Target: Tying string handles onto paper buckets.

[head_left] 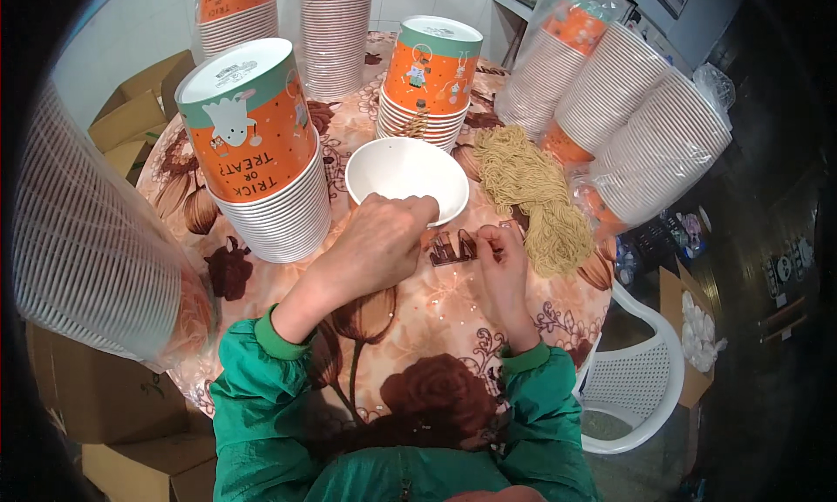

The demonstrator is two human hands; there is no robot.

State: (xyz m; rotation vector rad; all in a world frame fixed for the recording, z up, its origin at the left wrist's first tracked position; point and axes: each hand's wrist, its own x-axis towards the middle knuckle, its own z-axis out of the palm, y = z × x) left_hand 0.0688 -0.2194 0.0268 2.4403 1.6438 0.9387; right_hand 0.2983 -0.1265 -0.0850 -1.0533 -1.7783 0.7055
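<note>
A white-lined paper bucket (pixel 397 169) lies tipped with its mouth toward me in the middle of the table. My left hand (pixel 379 240) is closed at its near rim, fingers curled over the edge. Just right of it, my right hand (pixel 503 262) has its thumb and fingertips pinched together low over the tablecloth; what they hold, if anything, is too small to make out. Beside that hand lies a loose bundle of beige cords (pixel 532 188). Behind the tipped bucket stands a short stack of upside-down orange and green paper buckets (pixel 432 75).
A taller upside-down bucket stack (pixel 253 136) stands left of my left arm. Plastic-wrapped stacks (pixel 96 240) line the left edge, with more wrapped buckets (pixel 649 144) at the right. A white plastic chair (pixel 641 371) and cardboard boxes (pixel 131 397) surround the flowered table.
</note>
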